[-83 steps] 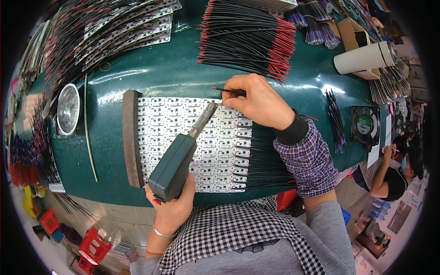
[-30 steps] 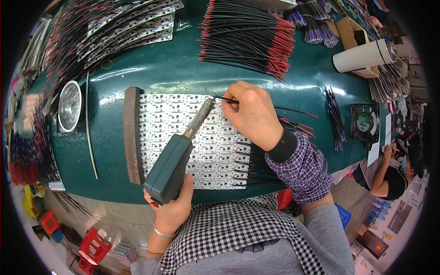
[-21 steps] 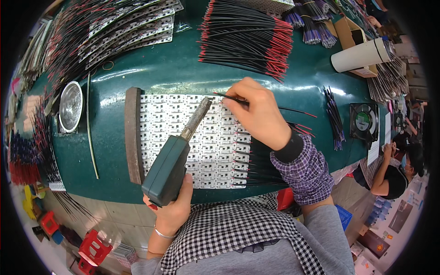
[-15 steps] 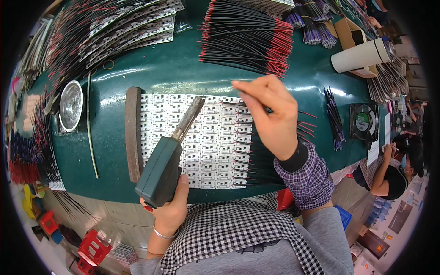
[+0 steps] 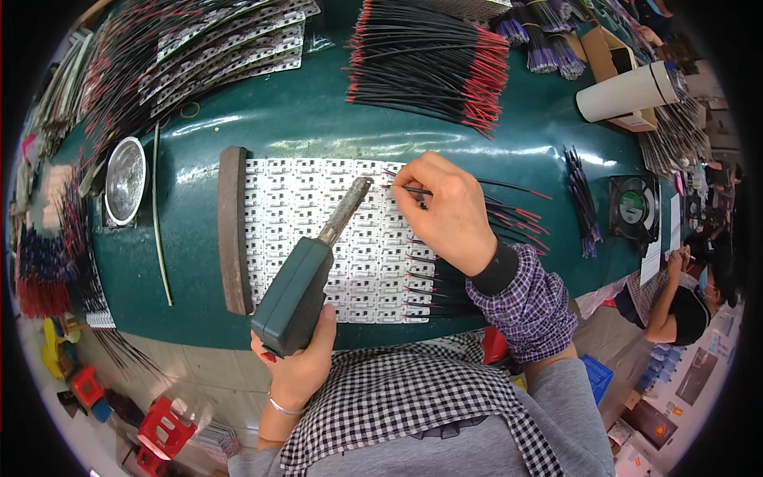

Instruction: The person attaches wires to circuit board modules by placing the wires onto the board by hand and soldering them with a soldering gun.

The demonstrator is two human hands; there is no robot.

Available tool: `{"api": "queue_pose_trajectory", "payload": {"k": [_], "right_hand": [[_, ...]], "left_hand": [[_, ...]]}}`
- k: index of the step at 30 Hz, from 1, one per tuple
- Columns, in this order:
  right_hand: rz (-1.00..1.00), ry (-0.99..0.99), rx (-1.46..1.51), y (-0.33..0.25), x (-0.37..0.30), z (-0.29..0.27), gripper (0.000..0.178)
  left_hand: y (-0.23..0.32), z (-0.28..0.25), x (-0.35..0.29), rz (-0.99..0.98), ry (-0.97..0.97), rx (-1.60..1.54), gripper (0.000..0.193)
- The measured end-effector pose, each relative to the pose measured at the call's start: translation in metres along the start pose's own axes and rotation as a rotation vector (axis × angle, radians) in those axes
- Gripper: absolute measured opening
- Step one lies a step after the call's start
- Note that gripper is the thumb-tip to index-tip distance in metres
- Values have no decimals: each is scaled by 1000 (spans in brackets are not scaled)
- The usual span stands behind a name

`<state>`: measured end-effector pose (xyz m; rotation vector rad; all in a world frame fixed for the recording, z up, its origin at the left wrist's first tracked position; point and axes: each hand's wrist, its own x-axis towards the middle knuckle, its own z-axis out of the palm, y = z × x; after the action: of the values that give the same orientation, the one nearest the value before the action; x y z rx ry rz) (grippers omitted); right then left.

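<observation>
My left hand (image 5: 296,367) is wrapped round the handle of a dark green soldering gun (image 5: 292,292). Its grey metal tip slants up over the upper right part of a white circuit board panel (image 5: 302,191), close to my right fingertips. My right hand (image 5: 449,208) pinches a thin black wire (image 5: 415,190) at the panel's upper right corner. Along the right edge of the panel, several black wires (image 5: 420,277) with red ends lie in a row, partly hidden under my right hand and sleeve.
A brown bar (image 5: 233,230) lies against the panel's left edge. Further left are a thin rod (image 5: 160,215) and a metal bowl (image 5: 125,181). Black and red wires (image 5: 429,63) are heaped behind. To the right are purple wires (image 5: 582,207), a fan (image 5: 633,208) and a white bottle (image 5: 624,95).
My right hand has come down and left onto the panel's upper right corner. The soldering gun has shifted right and slightly down, bringing its tip nearer to my right fingers.
</observation>
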<state>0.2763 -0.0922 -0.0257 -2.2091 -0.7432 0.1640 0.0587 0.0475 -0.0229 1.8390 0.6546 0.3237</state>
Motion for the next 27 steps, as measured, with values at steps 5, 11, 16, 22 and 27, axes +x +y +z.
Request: {"api": "queue_pose_trajectory", "payload": {"k": [5,11,16,22,27], "right_hand": [[-11,-1,-5,1,1,0,6],[-51,-13,-4,2,0,-2,5],[6,-14,39,1,-1,-1,5],[-18,-19,20,2,2,1,6],[-19,-28,9,3,2,0,7]], "left_hand": [[-3,0,0,72,-38,102,39],[-1,1,1,21,-13,29,36],[2,0,2,8,-13,38,33],[18,8,7,-97,85,-82,15],[17,10,7,-114,55,-82,13]]}}
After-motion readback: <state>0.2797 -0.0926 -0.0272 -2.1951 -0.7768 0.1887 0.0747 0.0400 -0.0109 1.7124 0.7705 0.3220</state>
